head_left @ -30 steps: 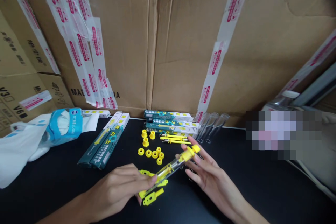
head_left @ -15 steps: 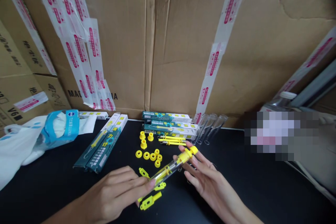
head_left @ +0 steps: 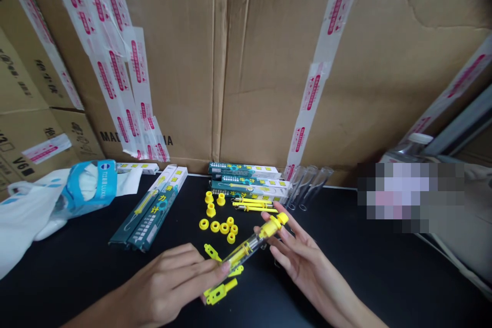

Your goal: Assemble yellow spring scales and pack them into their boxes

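A clear-tube spring scale (head_left: 246,250) with yellow inner parts slants up to the right. My left hand (head_left: 172,279) is closed around its lower end, thumb on top. At the upper end, the fingers of my right hand (head_left: 307,259) are around the yellow cap (head_left: 275,224), with thumb and fingertips touching it and the other fingers loosely curled. Under the tube, several flat yellow plastic pieces (head_left: 221,292) lie on the black table, partly hidden by the tube and my left hand. Beyond are yellow collars and rings (head_left: 215,227).
Yellow rods with springs (head_left: 253,206) lie by printed boxes (head_left: 249,184) at the back. Clear empty tubes (head_left: 315,189) lean beside them. More boxes (head_left: 157,210) and a blue tissue pack (head_left: 92,182) are at left. A tall cardboard wall (head_left: 265,61) closes the back.
The fingers of my right hand have shifted slightly at the yellow cap, the rear finger reaching a little higher. My left hand keeps its hold on the tube.
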The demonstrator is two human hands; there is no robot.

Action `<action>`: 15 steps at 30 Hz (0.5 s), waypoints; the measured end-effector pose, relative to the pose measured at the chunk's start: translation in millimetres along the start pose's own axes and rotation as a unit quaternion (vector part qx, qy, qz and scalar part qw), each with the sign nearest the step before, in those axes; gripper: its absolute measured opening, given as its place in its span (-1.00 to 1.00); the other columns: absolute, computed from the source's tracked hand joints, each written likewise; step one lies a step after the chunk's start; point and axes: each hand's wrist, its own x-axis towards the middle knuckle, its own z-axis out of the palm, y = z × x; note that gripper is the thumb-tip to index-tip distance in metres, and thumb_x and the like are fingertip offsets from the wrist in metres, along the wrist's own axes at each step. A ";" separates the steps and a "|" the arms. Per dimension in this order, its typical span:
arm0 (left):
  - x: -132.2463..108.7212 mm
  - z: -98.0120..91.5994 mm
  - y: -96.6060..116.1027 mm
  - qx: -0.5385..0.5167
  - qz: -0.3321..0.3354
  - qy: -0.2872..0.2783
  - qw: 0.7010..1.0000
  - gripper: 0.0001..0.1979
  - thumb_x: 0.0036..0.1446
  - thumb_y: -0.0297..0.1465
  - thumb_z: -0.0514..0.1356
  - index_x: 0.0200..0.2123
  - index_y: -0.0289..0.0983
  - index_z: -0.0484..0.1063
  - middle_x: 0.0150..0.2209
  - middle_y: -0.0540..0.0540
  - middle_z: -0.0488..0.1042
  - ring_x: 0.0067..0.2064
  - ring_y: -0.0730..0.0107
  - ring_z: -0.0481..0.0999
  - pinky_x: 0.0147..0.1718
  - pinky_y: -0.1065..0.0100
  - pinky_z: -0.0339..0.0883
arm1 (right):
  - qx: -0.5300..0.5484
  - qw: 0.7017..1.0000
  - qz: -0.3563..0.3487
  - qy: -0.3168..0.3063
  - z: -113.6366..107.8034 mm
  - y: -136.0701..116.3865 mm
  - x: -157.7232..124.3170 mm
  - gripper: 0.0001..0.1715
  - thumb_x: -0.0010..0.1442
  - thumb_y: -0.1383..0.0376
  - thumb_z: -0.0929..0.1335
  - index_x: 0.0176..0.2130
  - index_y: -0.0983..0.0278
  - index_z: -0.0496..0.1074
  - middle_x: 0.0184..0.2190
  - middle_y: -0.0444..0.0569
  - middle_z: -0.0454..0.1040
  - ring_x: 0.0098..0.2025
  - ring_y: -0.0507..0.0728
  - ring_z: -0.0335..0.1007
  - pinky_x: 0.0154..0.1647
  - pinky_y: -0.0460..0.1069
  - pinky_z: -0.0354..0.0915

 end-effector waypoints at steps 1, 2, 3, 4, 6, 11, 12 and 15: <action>-0.3 -0.1 0.1 0.002 0.004 -0.001 1.000 -0.57 0.36 -0.63 0.05 0.27 -0.44 0.25 -0.11 -0.27 0.63 -0.29 0.27 0.58 -0.31 0.25 0.48 | 0.001 1.000 0.002 -0.005 0.7 -0.5 0.1 -0.41 0.10 0.38 0.56 0.09 0.09 0.48 0.10 -0.06 0.57 0.04 0.26 0.57 -0.20 -0.06 0.60; -0.8 -0.1 0.1 0.003 0.007 -0.001 1.000 -0.57 0.36 -0.64 0.05 0.27 -0.45 0.25 -0.10 -0.28 0.63 -0.28 0.27 0.58 -0.31 0.25 0.48 | 0.002 1.000 0.003 -0.009 1.1 -0.8 0.1 -0.42 0.10 0.38 0.56 0.09 0.09 0.48 0.10 -0.06 0.57 0.04 0.27 0.57 -0.20 -0.06 0.60; -1.3 -0.1 -0.1 0.003 0.009 -0.002 1.000 -0.56 0.36 -0.64 0.05 0.27 -0.46 0.25 -0.09 -0.29 0.62 -0.26 0.26 0.58 -0.30 0.25 0.48 | 0.003 1.000 0.002 -0.009 1.1 -0.9 0.3 -0.44 0.09 0.38 0.56 0.07 0.11 0.50 0.10 -0.06 0.57 0.04 0.27 0.57 -0.21 -0.06 0.60; -1.8 0.1 -0.3 0.002 0.010 -0.004 1.000 -0.56 0.36 -0.65 0.05 0.28 -0.46 0.24 -0.09 -0.29 0.62 -0.26 0.26 0.58 -0.29 0.25 0.48 | 0.004 1.000 0.000 -0.006 0.8 -0.7 0.4 -0.47 0.08 0.39 0.56 0.04 0.12 0.52 0.09 -0.07 0.58 0.03 0.27 0.58 -0.22 -0.07 0.60; -2.1 0.6 -1.2 0.000 0.009 -0.004 1.000 -0.55 0.35 -0.65 0.06 0.28 -0.46 0.24 -0.10 -0.29 0.62 -0.26 0.26 0.58 -0.29 0.25 0.47 | 0.004 1.000 -0.003 0.000 -0.7 0.1 0.7 -0.52 0.07 0.41 0.56 -0.01 0.14 0.55 0.06 -0.08 0.60 0.02 0.26 0.59 -0.22 -0.08 0.60; 0.8 0.6 -1.9 0.000 0.005 0.002 1.000 -0.56 0.35 -0.65 0.06 0.27 -0.45 0.25 -0.13 -0.26 0.63 -0.30 0.28 0.56 -0.34 0.26 0.46 | 0.000 1.000 -0.006 -0.002 -5.8 2.7 2.9 -0.69 0.09 0.43 0.55 -0.14 0.21 0.57 0.02 -0.09 0.63 0.02 0.24 0.59 -0.20 -0.13 0.57; 1.5 0.2 -1.4 0.001 0.005 0.001 1.000 -0.56 0.36 -0.64 0.05 0.27 -0.45 0.25 -0.14 -0.26 0.63 -0.30 0.28 0.57 -0.34 0.27 0.46 | -0.002 1.000 -0.005 -0.002 -6.2 2.9 3.4 -0.71 0.09 0.42 0.55 -0.16 0.23 0.57 0.02 -0.08 0.63 0.03 0.23 0.58 -0.19 -0.13 0.57; 2.8 -1.2 0.5 0.004 0.005 -0.002 1.000 -0.57 0.38 -0.62 0.03 0.28 -0.44 0.24 -0.15 -0.25 0.64 -0.29 0.29 0.59 -0.31 0.28 0.48 | -0.014 1.000 -0.008 0.001 -5.3 2.4 4.0 -0.69 0.09 0.41 0.55 -0.13 0.25 0.56 0.04 -0.03 0.61 0.02 0.23 0.59 -0.19 -0.13 0.56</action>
